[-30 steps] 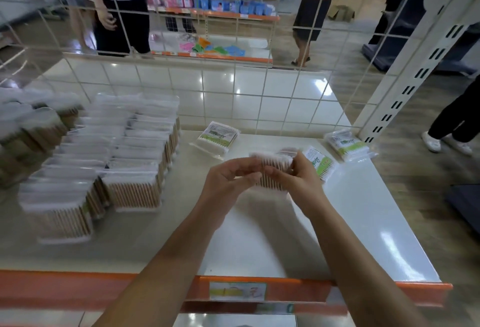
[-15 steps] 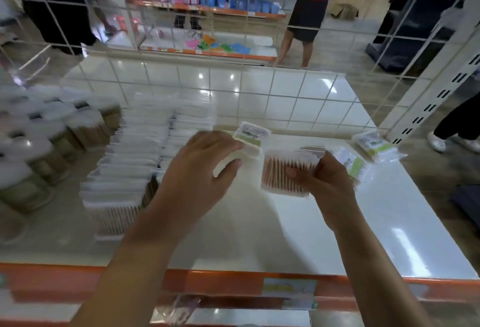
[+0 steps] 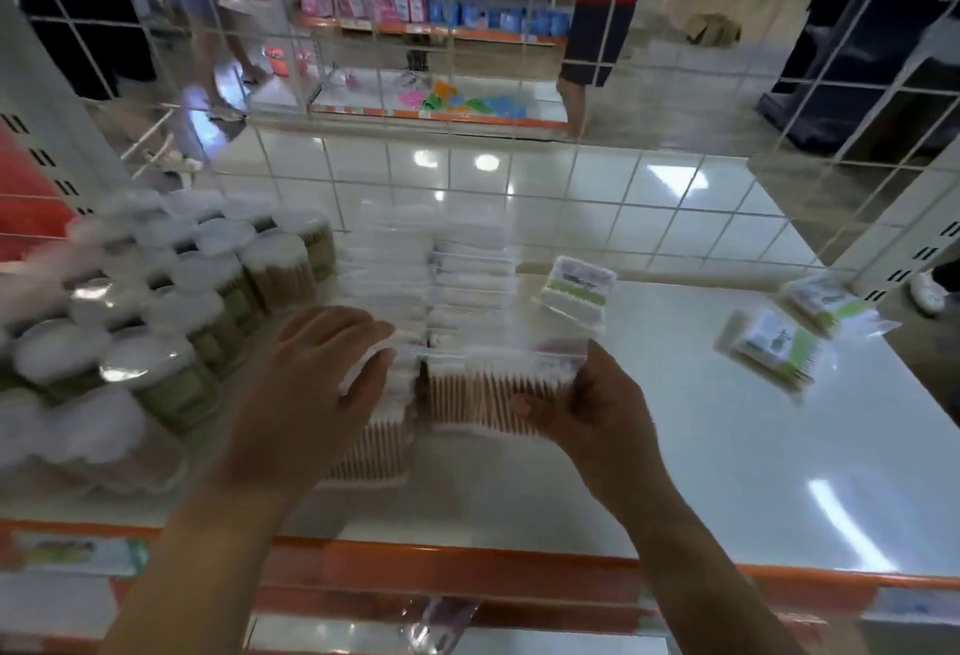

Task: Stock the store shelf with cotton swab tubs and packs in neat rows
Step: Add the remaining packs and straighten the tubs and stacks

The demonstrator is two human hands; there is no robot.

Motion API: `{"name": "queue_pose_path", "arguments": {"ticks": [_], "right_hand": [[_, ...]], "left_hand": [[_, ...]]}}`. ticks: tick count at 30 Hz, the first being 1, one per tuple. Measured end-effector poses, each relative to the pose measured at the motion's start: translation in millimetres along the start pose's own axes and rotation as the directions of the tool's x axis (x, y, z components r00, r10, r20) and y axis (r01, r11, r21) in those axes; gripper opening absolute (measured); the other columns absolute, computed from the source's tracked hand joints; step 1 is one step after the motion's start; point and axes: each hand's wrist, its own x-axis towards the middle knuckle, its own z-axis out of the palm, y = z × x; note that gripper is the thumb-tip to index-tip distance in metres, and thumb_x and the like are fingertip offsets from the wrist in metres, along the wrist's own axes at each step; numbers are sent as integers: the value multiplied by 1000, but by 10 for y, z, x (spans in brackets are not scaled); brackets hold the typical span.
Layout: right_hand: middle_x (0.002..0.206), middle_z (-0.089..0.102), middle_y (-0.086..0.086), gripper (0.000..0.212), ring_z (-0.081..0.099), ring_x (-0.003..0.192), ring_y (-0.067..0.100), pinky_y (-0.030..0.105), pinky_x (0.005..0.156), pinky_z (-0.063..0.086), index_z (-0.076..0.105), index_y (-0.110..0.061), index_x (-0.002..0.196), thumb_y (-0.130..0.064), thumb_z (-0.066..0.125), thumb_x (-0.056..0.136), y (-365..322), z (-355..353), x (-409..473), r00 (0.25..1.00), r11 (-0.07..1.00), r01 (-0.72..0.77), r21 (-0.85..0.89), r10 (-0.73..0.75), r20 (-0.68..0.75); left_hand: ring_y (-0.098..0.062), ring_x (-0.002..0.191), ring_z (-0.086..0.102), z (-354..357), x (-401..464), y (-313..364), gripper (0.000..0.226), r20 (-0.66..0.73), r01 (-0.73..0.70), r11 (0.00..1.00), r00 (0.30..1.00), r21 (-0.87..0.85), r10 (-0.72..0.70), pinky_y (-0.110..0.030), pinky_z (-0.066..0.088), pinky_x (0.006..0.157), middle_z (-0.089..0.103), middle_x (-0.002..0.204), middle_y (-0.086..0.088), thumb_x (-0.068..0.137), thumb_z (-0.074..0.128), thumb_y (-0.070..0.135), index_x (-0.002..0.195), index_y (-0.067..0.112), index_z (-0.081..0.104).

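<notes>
No legible text on labels.

- Left hand (image 3: 317,384) reaches forward from its bare forearm, palm down, fingers straight and close together.
- Right hand (image 3: 597,405) has a curled grip, thumb in front, fingers behind.

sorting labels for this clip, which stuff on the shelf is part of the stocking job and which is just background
Part of the job:
- swab pack held by the right hand
- rows of packs, front touched by the left hand
- round tubs
- three loose green-label packs
- white shelf

Just background:
- wire grid back
- far shelving with pink and blue goods
- people in the aisle
</notes>
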Motion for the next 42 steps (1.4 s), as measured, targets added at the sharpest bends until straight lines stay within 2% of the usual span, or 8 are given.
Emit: {"name": "queue_pose_path", "arguments": {"ticks": [3, 9, 13, 15, 18, 22, 29, 42], "right_hand": [[77, 63, -21, 32, 60, 72, -4, 7, 62, 44, 51, -37, 90, -29, 72, 66, 62, 193, -52, 990, 979, 100, -176, -115, -77], [102, 46, -13, 35, 51, 90, 9, 12, 76, 43, 48, -40, 99, -52, 64, 71, 340, 362, -111, 975, 926, 151, -344, -197, -101], [116, 45, -10, 51, 43, 107, -9, 3, 85, 37, 41, -38, 114, -57, 62, 73, 312, 392, -109, 961, 912, 156, -379, -230, -156], [134, 38, 3, 58, 34, 126, -2, 13, 97, 40, 37, -28, 131, -46, 60, 80, 358, 393, -125, 939, 830, 245, -501, -332, -91], [146, 27, 8, 48, 45, 126, 26, 44, 90, 52, 38, -32, 134, -37, 52, 89, 392, 394, -168, 938, 789, 303, -534, -347, 19], [145, 30, 2, 40, 54, 104, 10, 32, 80, 56, 42, -34, 131, -48, 40, 94, 377, 391, -167, 940, 798, 296, -525, -341, 12], [140, 34, 3, 39, 58, 88, 14, 31, 71, 55, 45, -34, 128, -49, 41, 93, 401, 435, -122, 939, 795, 288, -534, -344, -6], [144, 31, 9, 45, 32, 130, 28, 49, 100, 38, 37, -27, 135, -50, 34, 95, 364, 412, -151, 922, 717, 262, -646, -384, -53]], "left_hand": [[-12, 91, 50, 21, -106, -113, 51, 15, -19, 997, 1000, -79, 20, -18, 36, 80, 68, 92, -10, 92, 41, 45, 93, 3, 71], [-21, 110, 46, 297, -315, -262, 57, 102, -83, 996, 991, -31, 86, -36, 36, 90, 65, 114, -9, 86, 29, 70, 113, 24, 51], [-22, 115, 43, 369, -382, -274, 52, 89, -81, 997, 993, 16, 80, -37, 31, 94, 63, 120, -6, 86, 35, 63, 119, 25, 49], [-22, 114, 44, 368, -387, -273, 52, 76, -87, 996, 993, 7, 86, -37, 31, 94, 63, 119, -6, 79, 45, 55, 119, 23, 55], [-22, 112, 46, 366, -386, -282, 51, 57, -102, 995, 993, -8, 102, -36, 33, 93, 64, 117, -6, 76, 50, 51, 115, 19, 61], [-22, 111, 46, 360, -400, -281, 49, 64, -97, 995, 993, -15, 98, -36, 33, 94, 64, 117, -4, 76, 50, 50, 119, 25, 50], [-22, 114, 44, 367, -373, -260, 51, 102, -64, 998, 993, 6, 63, -37, 31, 95, 62, 119, -6, 76, 49, 49, 118, 21, 59], [-19, 110, 46, 197, -251, -183, 62, 134, -68, 997, 988, -38, 72, -36, 39, 93, 64, 114, -7, 91, 32, 58, 116, 11, 63]]}}
